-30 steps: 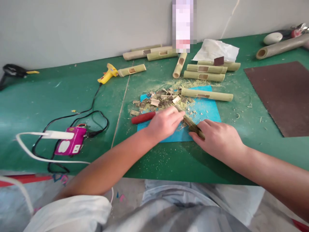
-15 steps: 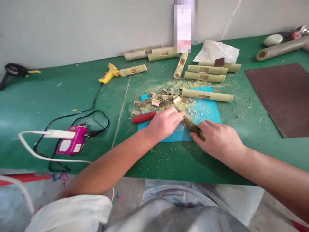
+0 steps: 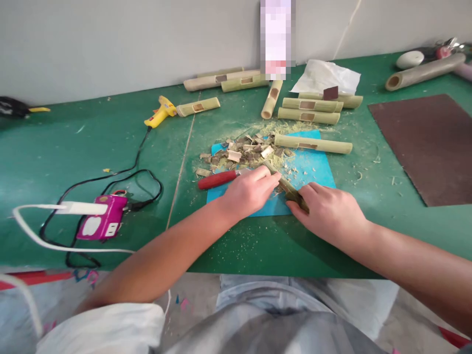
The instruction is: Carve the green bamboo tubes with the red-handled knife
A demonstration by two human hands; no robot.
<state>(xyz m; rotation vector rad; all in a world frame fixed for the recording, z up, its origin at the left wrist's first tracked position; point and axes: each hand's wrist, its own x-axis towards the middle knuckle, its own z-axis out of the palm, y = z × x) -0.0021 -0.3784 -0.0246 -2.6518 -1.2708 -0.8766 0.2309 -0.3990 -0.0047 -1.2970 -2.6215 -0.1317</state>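
Note:
A notched bamboo tube (image 3: pixel 285 185) lies slantwise between my two hands, over a blue sheet (image 3: pixel 321 172). My left hand (image 3: pixel 250 191) is closed at its far end, and my right hand (image 3: pixel 330 209) wraps round the near end, hiding that part. Just left of my left hand is a tool with a red handle (image 3: pixel 218 180); a bit of its metal shows and the rest is hidden behind the hand. Cut bamboo chips (image 3: pixel 234 156) and sawdust are heaped beyond my left hand. Another notched bamboo tube (image 3: pixel 334 146) rests across the sheet's far side.
Several cut bamboo tubes (image 3: pixel 309 115) lie towards the wall, near white paper (image 3: pixel 320 78). A yellow glue gun (image 3: pixel 160 114) stands left, its black cord reaching a magenta power adapter (image 3: pixel 103 216). A brown sheet (image 3: pixel 424 147) and a long tube (image 3: pixel 424 72) are at right.
The whole view has shifted slightly left. Both hands keep their hold on the bamboo tube in almost the same position. Slightly more of the red-handled tool's metal shows.

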